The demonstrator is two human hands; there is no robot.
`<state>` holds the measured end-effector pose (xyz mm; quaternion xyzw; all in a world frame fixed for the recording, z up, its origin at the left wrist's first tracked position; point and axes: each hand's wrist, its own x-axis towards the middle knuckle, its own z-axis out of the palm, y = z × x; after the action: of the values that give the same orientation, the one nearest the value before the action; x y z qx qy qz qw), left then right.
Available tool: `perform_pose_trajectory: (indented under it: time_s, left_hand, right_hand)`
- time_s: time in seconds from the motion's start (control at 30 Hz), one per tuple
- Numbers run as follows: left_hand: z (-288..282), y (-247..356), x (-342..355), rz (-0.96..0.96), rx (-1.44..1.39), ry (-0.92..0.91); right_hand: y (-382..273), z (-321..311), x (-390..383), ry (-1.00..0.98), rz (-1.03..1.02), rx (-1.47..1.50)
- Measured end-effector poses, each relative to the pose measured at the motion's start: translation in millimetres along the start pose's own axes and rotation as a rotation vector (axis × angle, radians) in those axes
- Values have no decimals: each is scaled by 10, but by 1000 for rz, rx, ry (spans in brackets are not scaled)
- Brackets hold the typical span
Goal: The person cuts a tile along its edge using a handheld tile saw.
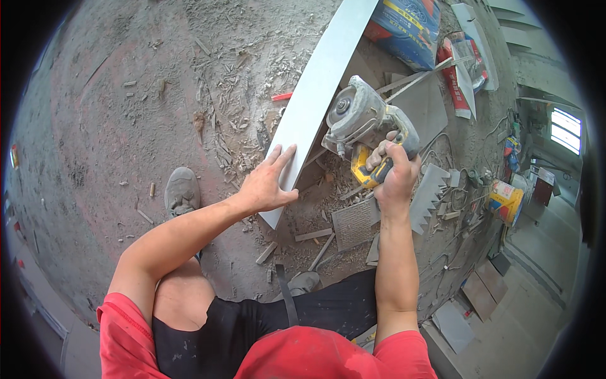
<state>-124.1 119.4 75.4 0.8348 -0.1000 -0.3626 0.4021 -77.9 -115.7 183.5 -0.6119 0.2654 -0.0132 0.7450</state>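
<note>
A long, pale strip of tile or board (322, 69) slants from the top of the view down toward my legs, its near end cut to a point. My left hand (268, 180) lies on its near part, fingers spread and thumb at the right edge. To the right of the strip, my right hand (396, 169) grips a dusty handheld power cutter (360, 117) by its yellow and black handle. The cutter's round grey guard points up and left. Whether its blade touches anything is hidden from here.
Offcuts, chips and dust cover the ground. A notched trowel-like plate (429, 196) and a textured tile piece (355, 224) lie near my right forearm. Blue bag (404, 31) sits beyond the cutter; a yellow bucket (505, 201) stands at right. My shoe (182, 191) is left.
</note>
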Motion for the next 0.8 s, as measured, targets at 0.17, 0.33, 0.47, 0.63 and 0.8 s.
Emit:
perform_pose_trajectory:
  time_s: [0.17, 0.33, 0.47, 0.63, 0.8]
  left_hand:
    - [6, 8, 9, -4, 3, -5]
    - [28, 0, 9, -2, 18, 7]
    - [40, 20, 12, 3, 19, 19]
    - [64, 45, 17, -4, 30, 27]
    - [45, 45, 15, -14, 33, 28]
  right_hand:
    - [23, 11, 10, -11, -19, -18]
    - [41, 28, 4, -11, -9, -14]
    - [32, 46, -5, -20, -21, -26]
    - [48, 53, -13, -27, -15, -32]
    - [30, 69, -18, -36, -2, -48]
